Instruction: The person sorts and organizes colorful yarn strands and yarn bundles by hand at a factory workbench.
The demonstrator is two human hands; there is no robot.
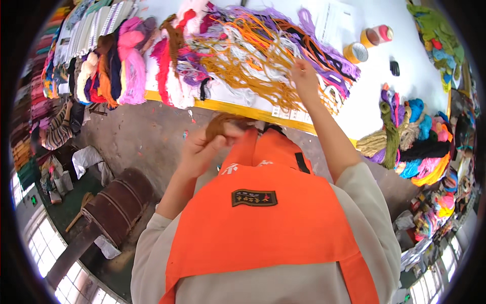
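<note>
My left hand (202,152) is closed on a bundle of brown yarn (223,125) in front of my orange apron, just off the table's near edge. Motion smears its fingers and part of the bundle. Over the table, my right hand (305,81) is raised with its fingers pinched together, at the right end of a spread of mustard yarn (243,71). The mustard strands lie loose across the tabletop and run up to these fingertips; the exact strand between them is too small to make out. Purple yarn (336,58), orange and white strands lie tangled behind and beneath.
The white table (374,81) has a yellow front edge (243,109). On it stand two cans (356,52), a small black object (394,68) and a paper sheet (336,23). Colourful skeins (132,61) hang at left; more skeins (420,137) lie right. A rusty drum (119,205) sits lower left.
</note>
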